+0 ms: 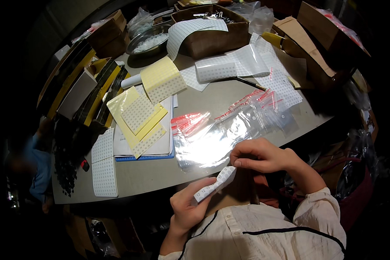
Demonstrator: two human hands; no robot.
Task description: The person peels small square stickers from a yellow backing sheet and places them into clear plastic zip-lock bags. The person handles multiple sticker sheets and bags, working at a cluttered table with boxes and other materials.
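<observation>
In my left hand (190,203) is a folded white sticker sheet (215,184) with rows of small printed labels. My thumb lies along its near end, and the sheet slants up toward the right. At its far end my right hand (258,157) is closed in a pinch, thumb tip against or just above the sheet's edge. What those fingertips hold, if anything, is too small to make out. Just beyond the right hand lie clear zip bags (251,117) with red closures, spread over the table. A second bunch of red-edged bags (190,123) sits to their left.
Yellow sticker sheets (162,80) lie on a blue-edged stack of papers (154,145). White label sheets (104,167) rest further left, beside small black parts (67,164). A metal bowl (149,41) and cardboard boxes (208,41) stand behind. A black pen (249,83) lies near white sheets. Another person's blue sleeve (40,164) shows at left.
</observation>
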